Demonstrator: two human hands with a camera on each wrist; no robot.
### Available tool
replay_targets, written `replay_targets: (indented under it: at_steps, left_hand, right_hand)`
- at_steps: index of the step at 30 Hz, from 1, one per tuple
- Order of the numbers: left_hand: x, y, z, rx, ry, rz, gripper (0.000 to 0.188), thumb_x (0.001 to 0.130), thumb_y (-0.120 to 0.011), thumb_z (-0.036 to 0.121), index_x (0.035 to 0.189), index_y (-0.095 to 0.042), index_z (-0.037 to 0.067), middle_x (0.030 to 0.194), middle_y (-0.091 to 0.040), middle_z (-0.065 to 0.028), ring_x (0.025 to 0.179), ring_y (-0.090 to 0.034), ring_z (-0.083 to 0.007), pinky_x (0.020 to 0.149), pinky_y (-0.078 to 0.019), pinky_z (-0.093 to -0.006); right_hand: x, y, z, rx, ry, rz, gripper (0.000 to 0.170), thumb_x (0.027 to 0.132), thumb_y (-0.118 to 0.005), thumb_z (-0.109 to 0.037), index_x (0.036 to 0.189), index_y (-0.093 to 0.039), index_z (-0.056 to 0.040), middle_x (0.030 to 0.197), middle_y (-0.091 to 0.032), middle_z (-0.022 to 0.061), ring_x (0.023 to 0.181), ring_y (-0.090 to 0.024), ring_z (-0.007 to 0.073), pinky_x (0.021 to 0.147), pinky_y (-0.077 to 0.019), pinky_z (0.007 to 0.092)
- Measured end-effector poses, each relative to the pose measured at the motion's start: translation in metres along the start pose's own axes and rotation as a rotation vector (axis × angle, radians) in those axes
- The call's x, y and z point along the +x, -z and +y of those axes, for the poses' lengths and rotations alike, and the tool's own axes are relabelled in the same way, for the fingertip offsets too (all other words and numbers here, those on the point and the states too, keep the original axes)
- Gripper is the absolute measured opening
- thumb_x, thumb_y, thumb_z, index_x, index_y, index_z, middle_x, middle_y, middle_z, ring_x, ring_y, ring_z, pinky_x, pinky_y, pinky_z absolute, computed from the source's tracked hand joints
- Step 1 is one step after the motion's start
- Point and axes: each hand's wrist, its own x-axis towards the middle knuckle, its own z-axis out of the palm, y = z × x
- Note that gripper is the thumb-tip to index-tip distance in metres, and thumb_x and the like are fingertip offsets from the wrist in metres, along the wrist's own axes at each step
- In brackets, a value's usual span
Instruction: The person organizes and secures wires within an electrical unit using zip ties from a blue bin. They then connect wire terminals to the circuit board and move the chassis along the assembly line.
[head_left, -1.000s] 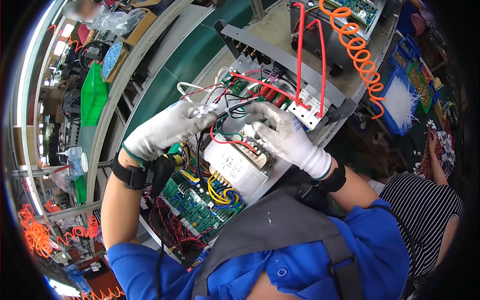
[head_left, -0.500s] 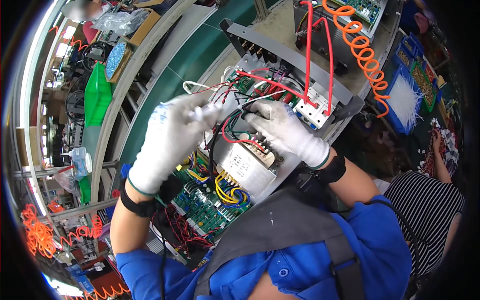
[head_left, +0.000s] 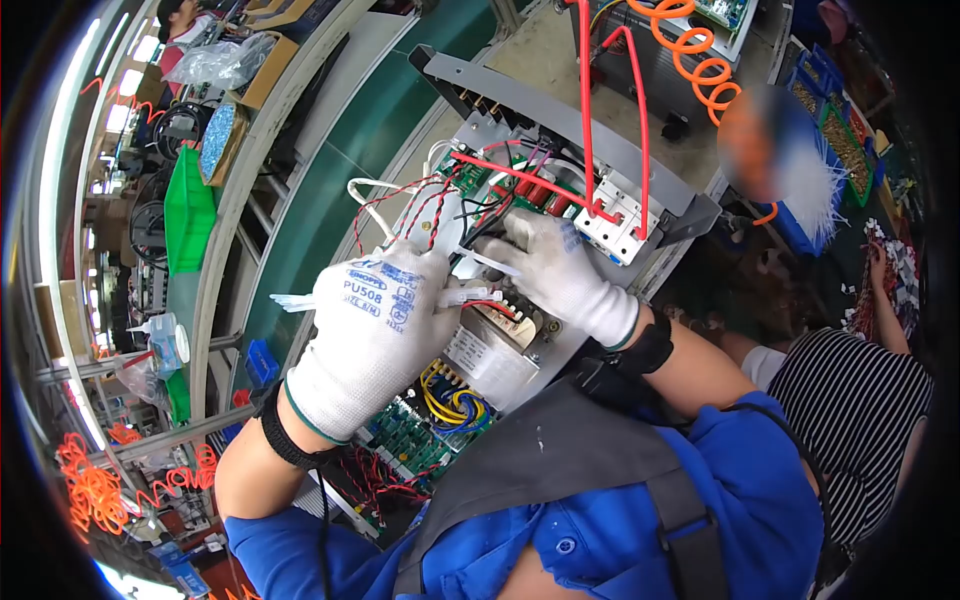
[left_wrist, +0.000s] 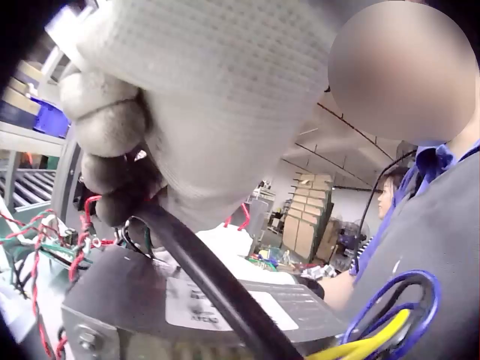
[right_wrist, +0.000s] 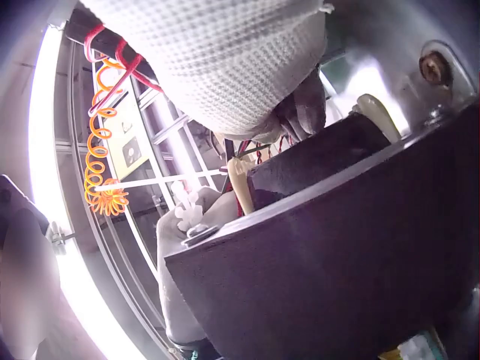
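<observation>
My gloved left hand point(head_left: 375, 325) curls round several white cable ties point(head_left: 292, 302); their ends stick out on both sides of the fist. My gloved right hand point(head_left: 565, 270) grips a bundle of wires point(head_left: 487, 243) with bent fingers. One white cable tie point(head_left: 492, 263) lies across that bundle between the hands. Just below stands a transformer point(head_left: 490, 365) with a white label. In the left wrist view a thick black cable point(left_wrist: 217, 285) passes under the curled fingers. The right wrist view has the tie heads point(right_wrist: 191, 214) beside the left glove and a tie tail point(right_wrist: 161, 180) reaching across.
A grey metal chassis point(head_left: 560, 110) holds white breakers point(head_left: 612, 222) with red cables. Green circuit boards point(head_left: 400, 435) and yellow wires point(head_left: 450, 405) lie near my apron. A coiled orange hose point(head_left: 700, 70) hangs at upper right. A green bin point(head_left: 190, 210) stands at left.
My left hand has turned so the back of its glove faces up, and come lower over the transformer. The tie by the right hand now points down to the right; the right hand stays at the wires.
</observation>
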Motion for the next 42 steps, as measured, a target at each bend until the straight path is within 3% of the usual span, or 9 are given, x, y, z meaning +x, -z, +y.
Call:
replay_targets:
  at_steps: [9,11,15,22,27,30,35,37,42]
  left_hand:
    - [0.0,-0.016,-0.032,-0.961,0.407,-0.011,0.015,0.091,-0.059,0.015,0.095,-0.064,0.002,0.083,-0.06,0.0009,0.073,-0.052,-0.0055,0.065,-0.0437,-0.025]
    - [-0.001,-0.012,-0.034,-1.104,0.39,-0.034,0.023,0.091,-0.055,0.011,0.107,-0.063,-0.003,0.096,-0.065,-0.0069,0.088,-0.058,-0.0115,0.08,-0.0467,-0.0283]
    - [0.013,-0.02,-0.027,-0.865,0.044,0.036,0.018,0.094,-0.052,0.008,0.105,-0.063,-0.001,0.092,-0.06,0.0007,0.082,-0.058,-0.0083,0.075,-0.0472,-0.0251]
    - [0.018,-0.034,-0.051,-1.55,0.172,-0.324,0.039,0.078,-0.079,0.01,0.108,-0.06,-0.006,0.095,-0.068,-0.0046,0.074,-0.062,-0.0074,0.059,-0.0481,-0.0194]
    - [0.024,-0.036,-0.066,-1.219,0.217,-0.206,0.033,0.074,-0.083,0.018,0.097,-0.068,0.001,0.066,-0.06,0.0047,0.044,-0.043,-0.0013,0.038,-0.0268,-0.0191]
    - [0.031,-0.043,-0.063,-1.067,0.03,-0.177,0.016,0.082,-0.068,0.001,0.098,-0.067,-0.002,0.089,-0.068,-0.0009,0.077,-0.06,-0.009,0.069,-0.0475,-0.0252]
    - [0.014,-0.06,-0.075,-0.577,0.037,0.093,0.014,0.082,-0.057,0.006,0.089,-0.062,-0.004,0.073,-0.06,-0.0236,0.066,-0.059,-0.0314,0.063,-0.0452,-0.0397]
    - [0.01,-0.053,-0.066,-0.654,0.085,0.04,0.015,0.083,-0.054,0.0,0.094,-0.063,-0.005,0.076,-0.064,-0.0048,0.073,-0.051,-0.008,0.065,-0.0452,-0.0286]
    - [-0.001,-0.052,-0.066,-0.349,-0.059,0.075,0.019,0.087,-0.054,0.014,0.092,-0.059,-0.004,0.081,-0.061,-0.024,0.073,-0.06,-0.0301,0.065,-0.0471,-0.0424]
  right_hand:
    - [-0.007,0.005,-0.028,-0.508,-0.074,-0.058,0.021,0.093,-0.055,-0.014,0.109,-0.058,-0.0003,0.084,-0.062,0.0098,0.075,-0.062,0.0202,0.07,-0.0518,0.0353]
    - [0.008,0.012,0.031,-0.098,0.332,-0.121,0.025,0.094,-0.058,-0.016,0.112,-0.057,0.0019,0.087,-0.061,0.0115,0.085,-0.062,0.0147,0.075,-0.0493,0.0288]
    - [-0.064,0.042,0.005,-0.751,0.406,-0.176,0.046,0.097,-0.052,-0.027,0.136,-0.047,-0.0023,0.106,-0.065,0.019,0.088,-0.065,0.0237,0.078,-0.0513,0.0346]
    - [-0.229,0.175,0.091,-0.847,0.296,0.348,0.044,0.096,-0.056,-0.035,0.123,-0.057,-0.0008,0.104,-0.067,0.0131,0.09,-0.066,0.0211,0.081,-0.0518,0.0332]
    - [-0.384,0.241,0.086,-0.532,-0.421,0.283,0.049,0.098,-0.052,-0.041,0.128,-0.054,-0.0019,0.11,-0.065,0.0134,0.095,-0.064,0.0195,0.086,-0.0517,0.0338]
    - [-0.464,0.3,0.126,-0.66,-0.452,0.549,0.05,0.095,-0.054,-0.042,0.125,-0.057,-0.0014,0.108,-0.066,0.0161,0.096,-0.065,0.0237,0.086,-0.0519,0.0349]
    - [-0.5,0.317,0.173,-1.026,-0.728,0.809,0.053,0.085,-0.058,-0.047,0.12,-0.065,-0.007,0.115,-0.065,0.0195,0.105,-0.063,0.035,0.095,-0.047,0.0412]
    - [-0.504,0.323,0.189,-1.428,-0.358,0.723,0.047,0.086,-0.06,-0.039,0.117,-0.066,-0.0036,0.108,-0.068,0.0191,0.098,-0.065,0.0323,0.089,-0.0491,0.0417]
    - [-0.51,0.33,0.167,-0.505,-0.493,0.845,0.04,0.087,-0.061,-0.026,0.116,-0.063,0.0016,0.094,-0.067,0.0107,0.078,-0.064,0.0197,0.07,-0.0503,0.0326]
